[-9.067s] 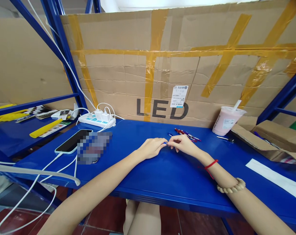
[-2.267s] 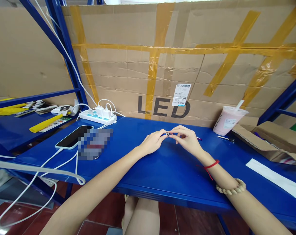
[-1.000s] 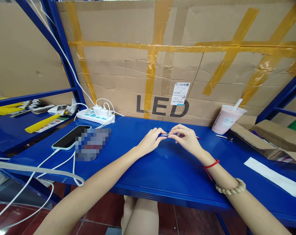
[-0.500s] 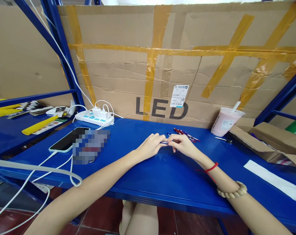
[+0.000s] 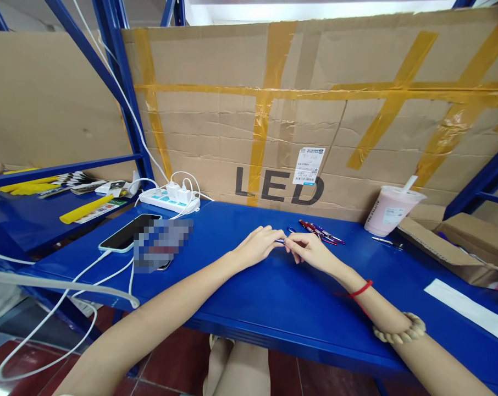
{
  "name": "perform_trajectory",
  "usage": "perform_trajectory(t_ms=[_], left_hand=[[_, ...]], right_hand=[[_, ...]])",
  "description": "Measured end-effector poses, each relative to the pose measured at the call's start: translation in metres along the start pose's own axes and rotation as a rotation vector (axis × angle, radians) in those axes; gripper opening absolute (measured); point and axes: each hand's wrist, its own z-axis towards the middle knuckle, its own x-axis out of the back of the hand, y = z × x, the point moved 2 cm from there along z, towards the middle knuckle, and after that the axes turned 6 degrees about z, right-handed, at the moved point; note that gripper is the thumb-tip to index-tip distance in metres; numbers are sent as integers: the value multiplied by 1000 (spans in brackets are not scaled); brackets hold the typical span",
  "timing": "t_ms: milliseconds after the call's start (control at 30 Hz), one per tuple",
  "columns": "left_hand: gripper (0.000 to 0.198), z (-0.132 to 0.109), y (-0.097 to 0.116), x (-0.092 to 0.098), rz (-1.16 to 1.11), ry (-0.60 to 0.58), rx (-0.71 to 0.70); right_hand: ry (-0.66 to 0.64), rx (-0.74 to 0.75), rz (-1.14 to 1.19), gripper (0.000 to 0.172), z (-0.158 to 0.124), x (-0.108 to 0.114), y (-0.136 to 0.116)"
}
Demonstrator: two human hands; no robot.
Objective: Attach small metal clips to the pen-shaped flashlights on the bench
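On the neighboring blue shelf (image 5: 24, 228) lies a yellow strip (image 5: 86, 209). A smartphone (image 5: 127, 235) with a dark screen lies face up at the left end of the blue table (image 5: 249, 302), a white charging cable (image 5: 104, 254) plugged into its near end; just beside it is a pixelated item (image 5: 162, 245) that cannot be made out. Behind them, two white chargers (image 5: 183, 194) sit in a white power strip (image 5: 162, 201). The left hand (image 5: 259, 245), knuckles up, grips a slim pen (image 5: 281, 241), which is mostly hidden by the fingers above the middle of the table. The right hand (image 5: 309, 250) pinches the pen's other end between bent fingers. Just beyond the right hand lie red pens (image 5: 313, 227) and a purple-blue pen (image 5: 329, 235). The right wrist wears a red cord (image 5: 361, 289) and a beaded bracelet (image 5: 397, 336). Farther right stand a lidded cup (image 5: 389, 212) of pink drink with a straw, and an open cardboard box (image 5: 424, 246); a white strip (image 5: 471, 308) lies nearest the right edge.
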Motion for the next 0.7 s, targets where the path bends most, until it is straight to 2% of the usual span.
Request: perform_trajectory(t_ms=[200, 300, 467, 567, 700], left_hand=[[19, 3, -2, -7, 9, 60, 34], [20, 6, -2, -8, 91, 51, 50], [23, 6, -8, -1, 195, 45, 79], [23, 3, -14, 2, 198, 63, 122], [22, 2, -17, 3, 179, 61, 136]], right_hand=[[44, -8, -73, 41, 3, 3, -1], [82, 11, -215, 41, 3, 7, -2], [261, 121, -529, 28, 0, 14, -8], [331, 190, -557, 21, -1, 15, -8], [344, 265, -563, 22, 0, 12, -7]])
